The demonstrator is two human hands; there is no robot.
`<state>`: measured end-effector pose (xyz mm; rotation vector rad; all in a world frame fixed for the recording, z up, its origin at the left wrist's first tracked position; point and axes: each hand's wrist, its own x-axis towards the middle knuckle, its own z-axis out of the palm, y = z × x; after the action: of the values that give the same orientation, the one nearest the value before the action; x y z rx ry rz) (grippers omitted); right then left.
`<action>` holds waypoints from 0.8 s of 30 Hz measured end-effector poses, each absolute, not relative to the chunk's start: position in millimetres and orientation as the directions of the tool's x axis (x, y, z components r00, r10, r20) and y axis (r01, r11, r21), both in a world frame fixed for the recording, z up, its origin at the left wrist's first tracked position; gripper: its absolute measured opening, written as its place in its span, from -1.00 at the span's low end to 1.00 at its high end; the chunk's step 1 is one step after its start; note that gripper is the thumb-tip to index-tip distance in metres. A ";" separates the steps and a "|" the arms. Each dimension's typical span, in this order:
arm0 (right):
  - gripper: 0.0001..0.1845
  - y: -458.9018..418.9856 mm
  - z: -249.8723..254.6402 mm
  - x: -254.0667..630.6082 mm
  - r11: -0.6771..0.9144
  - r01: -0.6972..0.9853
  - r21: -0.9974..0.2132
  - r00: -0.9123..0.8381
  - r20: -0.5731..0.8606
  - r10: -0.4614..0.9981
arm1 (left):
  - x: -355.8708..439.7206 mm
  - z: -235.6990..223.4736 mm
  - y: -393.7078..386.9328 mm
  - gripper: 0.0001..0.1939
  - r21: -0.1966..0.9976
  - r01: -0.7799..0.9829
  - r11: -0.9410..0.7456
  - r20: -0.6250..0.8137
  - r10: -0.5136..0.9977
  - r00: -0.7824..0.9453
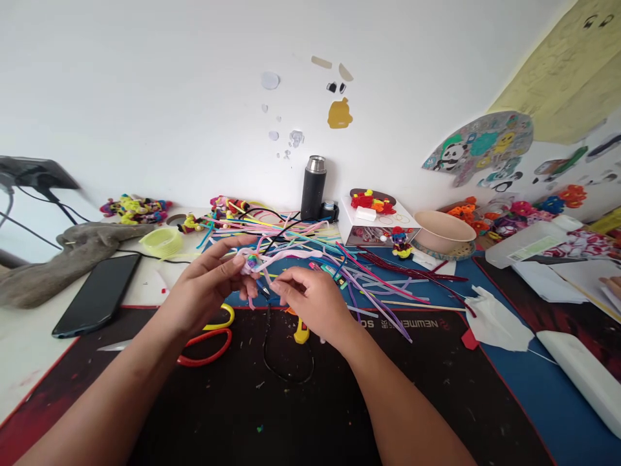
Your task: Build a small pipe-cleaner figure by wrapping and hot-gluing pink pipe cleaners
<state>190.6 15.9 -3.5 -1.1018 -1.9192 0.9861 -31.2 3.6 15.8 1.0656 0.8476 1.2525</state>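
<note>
My left hand [206,285] is closed round a small pale pink pipe-cleaner piece [252,264] with a bit of blue and green in it, held above the black desk mat [291,414]. My right hand [310,298] pinches the pink stem just to the right of that piece, fingers pressed together. A long pink strand runs from the piece to the right, over the pile of coloured pipe cleaners [310,243]. A black wire [286,362] loops down on the mat below my hands.
Red-handled scissors [206,346] and a yellow tool [301,331] lie under my hands. A black phone [97,294] and grey cloth [72,252] sit left; a black flask [313,188], white box [373,223], beige bowl [444,232] and papers [499,320] stand behind and right.
</note>
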 end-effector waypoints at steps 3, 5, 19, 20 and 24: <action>-0.79 15.9 -2.4 190.1 0.411 0.498 -0.764 -0.368 0.243 0.898 | -34.4 16.3 1.2 -0.52 0.910 -0.387 0.148 -0.024 0.951 0.308; -0.78 16.5 -3.9 189.7 0.429 0.601 -0.674 -0.346 0.264 0.900 | -35.9 17.5 -1.3 -0.47 0.878 -0.408 0.249 -0.070 0.912 0.404; -0.87 1.0 -11.6 171.5 0.608 0.616 -0.501 -0.554 0.274 0.786 | -28.3 23.9 1.0 -0.62 0.973 -0.221 0.065 -0.032 0.988 0.150; -0.90 1.9 -11.3 172.8 0.609 0.617 -0.498 -0.543 0.290 0.788 | -30.8 22.8 2.4 -0.60 0.984 -0.175 0.018 -0.001 0.995 0.095; -0.85 3.7 -8.9 177.6 0.639 0.574 -0.512 -0.505 0.393 0.769 | -40.9 22.0 6.9 -0.61 0.994 0.052 -0.097 0.101 0.993 -0.060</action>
<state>177.6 3.7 -8.9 -1.0434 -2.2581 0.4236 -40.9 6.9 22.0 1.2888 1.2437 1.3058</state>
